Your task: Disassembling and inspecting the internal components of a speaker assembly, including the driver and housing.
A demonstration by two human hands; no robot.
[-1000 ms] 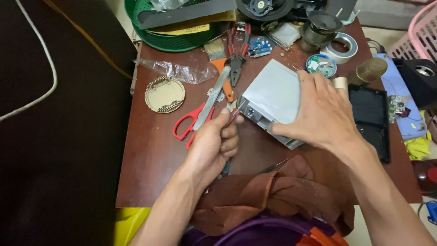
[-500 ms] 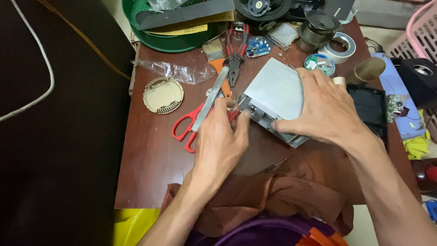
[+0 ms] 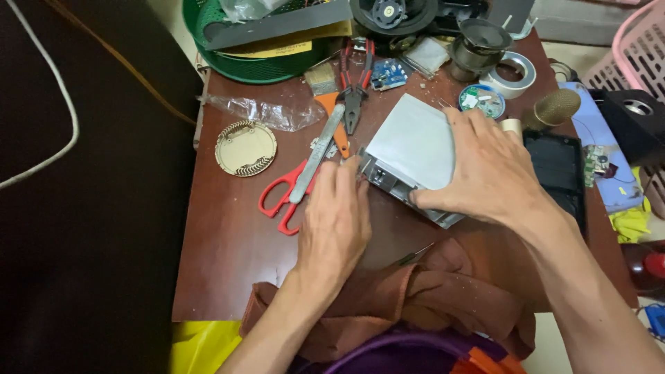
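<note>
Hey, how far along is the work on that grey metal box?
Done: tools are out, scissors and pliers lying beside it. In hand: right hand steadies the grey metal box while left hand works its front edge. Left: the box looks closed.

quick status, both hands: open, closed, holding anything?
Left hand: fingers curled at the grey metal box's near edge; any grip cannot be told.
Right hand: open, spread flat on the box, pressing it down.

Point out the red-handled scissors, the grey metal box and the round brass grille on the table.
red-handled scissors (image 3: pixel 278 199): head view, on the red handle loops.
grey metal box (image 3: pixel 413 142): head view, on its flat top panel, under the right hand.
round brass grille (image 3: pixel 245 148): head view, on the middle of the disc.
</note>
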